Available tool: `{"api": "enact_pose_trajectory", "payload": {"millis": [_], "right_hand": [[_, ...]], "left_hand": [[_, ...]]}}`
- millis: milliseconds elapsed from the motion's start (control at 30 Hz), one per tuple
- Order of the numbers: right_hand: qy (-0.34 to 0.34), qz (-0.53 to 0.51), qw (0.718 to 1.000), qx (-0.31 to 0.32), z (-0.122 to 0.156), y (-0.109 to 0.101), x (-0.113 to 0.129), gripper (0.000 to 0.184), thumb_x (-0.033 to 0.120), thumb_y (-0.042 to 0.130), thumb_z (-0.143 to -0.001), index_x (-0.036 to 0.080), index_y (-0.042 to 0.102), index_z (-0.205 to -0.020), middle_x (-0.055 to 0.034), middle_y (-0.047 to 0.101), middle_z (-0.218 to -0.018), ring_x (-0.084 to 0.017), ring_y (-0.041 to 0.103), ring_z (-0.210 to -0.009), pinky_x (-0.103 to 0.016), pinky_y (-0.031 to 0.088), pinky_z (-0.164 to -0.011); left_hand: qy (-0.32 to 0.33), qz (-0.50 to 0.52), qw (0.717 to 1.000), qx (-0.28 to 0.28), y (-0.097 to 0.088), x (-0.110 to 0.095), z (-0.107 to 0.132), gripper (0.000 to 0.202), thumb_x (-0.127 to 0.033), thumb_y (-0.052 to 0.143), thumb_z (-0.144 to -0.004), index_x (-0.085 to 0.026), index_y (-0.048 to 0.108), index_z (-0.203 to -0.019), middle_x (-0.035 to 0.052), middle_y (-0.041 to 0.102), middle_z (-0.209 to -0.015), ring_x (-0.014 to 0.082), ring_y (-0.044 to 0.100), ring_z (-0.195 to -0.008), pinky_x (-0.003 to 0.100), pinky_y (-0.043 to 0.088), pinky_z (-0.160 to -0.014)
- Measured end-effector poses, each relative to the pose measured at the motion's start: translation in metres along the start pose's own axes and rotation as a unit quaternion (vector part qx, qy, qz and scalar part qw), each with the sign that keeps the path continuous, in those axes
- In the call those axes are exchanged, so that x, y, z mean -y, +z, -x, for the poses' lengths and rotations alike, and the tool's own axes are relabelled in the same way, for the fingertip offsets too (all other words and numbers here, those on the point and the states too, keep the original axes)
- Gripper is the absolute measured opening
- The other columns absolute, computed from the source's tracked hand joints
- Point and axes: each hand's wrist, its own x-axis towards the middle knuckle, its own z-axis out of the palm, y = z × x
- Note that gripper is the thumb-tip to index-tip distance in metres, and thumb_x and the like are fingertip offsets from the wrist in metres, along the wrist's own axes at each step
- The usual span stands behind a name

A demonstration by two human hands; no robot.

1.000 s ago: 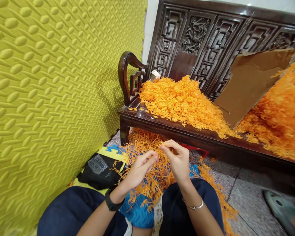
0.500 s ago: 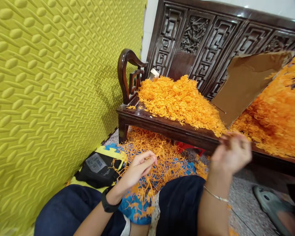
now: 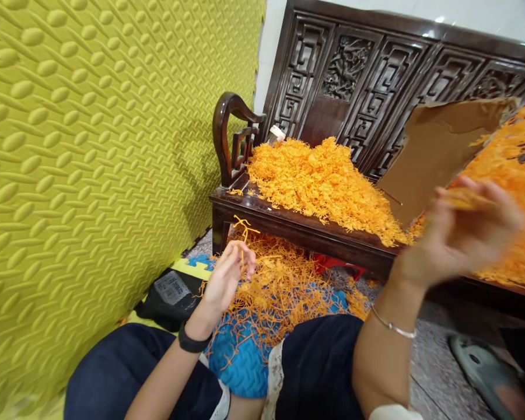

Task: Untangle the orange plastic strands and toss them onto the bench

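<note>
My left hand [image 3: 230, 274] is pinched around a thin branched orange plastic stem [image 3: 245, 228], whose forked tip sticks up above the fingers. Below and behind it lies a tangled heap of similar orange stems [image 3: 284, 286] on a blue foam mat [image 3: 240, 364]. My right hand [image 3: 468, 227], blurred by motion, is lifted in front of the cardboard sheet [image 3: 433, 151]. Its fingers curl around orange plastic pieces [image 3: 466, 200], not sharp enough to make out singly. A mound of frilly orange plastic pieces [image 3: 315, 178] covers the bench seat near both hands.
The dark carved wooden bench [image 3: 266, 204] stands ahead, with a second orange mound [image 3: 511, 233] at right. A yellow foam wall [image 3: 114, 146] rises at left. A black bag [image 3: 170, 297] lies beside the mat. Something red [image 3: 339, 265] is under the bench; a grey-green sandal [image 3: 481, 367] is at lower right.
My left hand has risen a little to the left, and a branched stem now stands up from its fingers. My right hand has moved up and right toward the second mound.
</note>
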Motion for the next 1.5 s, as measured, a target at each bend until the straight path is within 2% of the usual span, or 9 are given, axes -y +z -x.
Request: {"api": "enact_pose_trajectory", "payload": {"millis": [233, 367, 500, 700, 867, 1167, 1300, 1400, 1500], "right_hand": [[0.16, -0.111, 0.941, 0.278, 0.052, 0.051, -0.011, 0.054, 0.052, 0.064, -0.077, 0.021, 0.057, -0.12, -0.0113, 0.054, -0.131, -0.027, 0.05, -0.122, -0.049, 0.039, -0.103], [0.332, -0.326, 0.762, 0.451, 0.101, 0.06, 0.015, 0.051, 0.059, 0.048, -0.085, 0.014, 0.07, -0.079, -0.0095, 0.071, -0.071, -0.018, 0.067, -0.065, -0.032, 0.054, -0.067], [0.348, -0.43, 0.632, 0.542, 0.111, 0.066, 0.047, 0.069, 0.071, 0.034, -0.083, 0.014, 0.073, -0.076, -0.0086, 0.07, -0.066, -0.017, 0.066, -0.059, -0.03, 0.053, -0.061], [0.466, -0.447, 0.578, 0.499, 0.112, 0.07, 0.065, 0.04, 0.055, 0.065, -0.073, 0.016, 0.071, -0.072, -0.0034, 0.068, -0.064, -0.013, 0.064, -0.058, -0.026, 0.052, -0.065], [0.516, -0.464, 0.575, 0.434, 0.117, 0.069, 0.071, 0.02, 0.031, 0.079, -0.064, 0.017, 0.067, -0.073, 0.0004, 0.069, -0.072, -0.011, 0.064, -0.066, -0.022, 0.05, -0.069], [0.397, -0.521, 0.721, 0.225, 0.112, 0.065, 0.065, 0.005, 0.024, 0.062, -0.083, 0.02, 0.062, -0.082, -0.0062, 0.068, -0.109, -0.021, 0.064, -0.101, -0.04, 0.043, -0.097], [0.351, -0.48, 0.785, 0.173, 0.105, 0.058, 0.057, 0.006, 0.016, 0.061, -0.079, 0.02, 0.063, -0.075, -0.0044, 0.071, -0.1, -0.021, 0.063, -0.102, -0.041, 0.04, -0.099], [0.309, -0.483, 0.799, 0.182, 0.101, 0.053, 0.051, 0.011, 0.012, 0.059, -0.077, 0.02, 0.065, -0.072, -0.0043, 0.07, -0.101, -0.021, 0.061, -0.103, -0.039, 0.042, -0.096], [0.27, -0.509, 0.784, 0.23, 0.101, 0.05, 0.049, 0.014, 0.011, 0.06, -0.075, 0.022, 0.068, -0.072, -0.0037, 0.069, -0.106, -0.022, 0.059, -0.107, -0.039, 0.042, -0.096]], "left_hand": [[0.026, 0.061, 0.998, -0.018, -0.003, -0.002, -0.001, 0.023, -0.039, 0.057, -0.085, -0.02, 0.048, -0.078, -0.0068, 0.042, -0.047, 0.0074, 0.037, -0.042, 0.02, 0.03, -0.046], [0.088, 0.014, 0.995, -0.048, -0.004, 0.001, 0.002, 0.031, -0.047, 0.054, -0.084, -0.02, 0.052, -0.069, -0.0082, 0.032, -0.038, 0.0076, 0.027, -0.038, 0.021, 0.027, -0.046], [0.126, -0.146, 0.981, 0.017, -0.009, 0.01, 0.012, 0.053, -0.065, 0.044, -0.081, -0.02, 0.065, -0.061, -0.0046, 0.035, -0.037, 0.0095, 0.028, -0.035, 0.026, 0.025, -0.045], [0.157, -0.465, 0.837, 0.242, -0.014, 0.009, 0.024, 0.042, -0.053, 0.049, -0.082, -0.023, 0.078, -0.078, 0.006, 0.056, -0.052, 0.0202, 0.05, -0.054, 0.034, 0.038, -0.064], [0.286, -0.598, 0.705, 0.252, 0.002, 0.001, 0.022, 0.012, -0.034, 0.065, -0.076, -0.027, 0.075, -0.075, 0.0036, 0.061, -0.058, 0.0211, 0.056, -0.065, 0.036, 0.043, -0.077], [0.53, -0.641, 0.531, 0.161, 0.006, 0.009, 0.025, 0.02, -0.016, 0.056, -0.08, -0.016, 0.066, -0.097, 0.011, 0.068, -0.111, 0.0248, 0.055, -0.115, 0.041, 0.049, -0.093], [0.554, -0.515, 0.653, 0.042, -0.002, 0.012, 0.031, 0.024, -0.026, 0.043, -0.089, -0.016, 0.064, -0.085, 0.0096, 0.068, -0.083, 0.0212, 0.062, -0.082, 0.036, 0.054, -0.07], [0.316, -0.456, 0.831, 0.041, -0.002, 0.01, 0.025, 0.054, -0.044, 0.025, -0.096, -0.017, 0.063, -0.069, 0.0067, 0.064, -0.065, 0.0185, 0.059, -0.064, 0.035, 0.049, -0.065], [0.072, -0.352, 0.927, 0.107, 0.002, 0.009, 0.016, 0.071, -0.063, 0.018, -0.09, -0.016, 0.07, -0.085, 0.011, 0.071, -0.088, 0.0241, 0.063, -0.086, 0.04, 0.046, -0.084]]}}
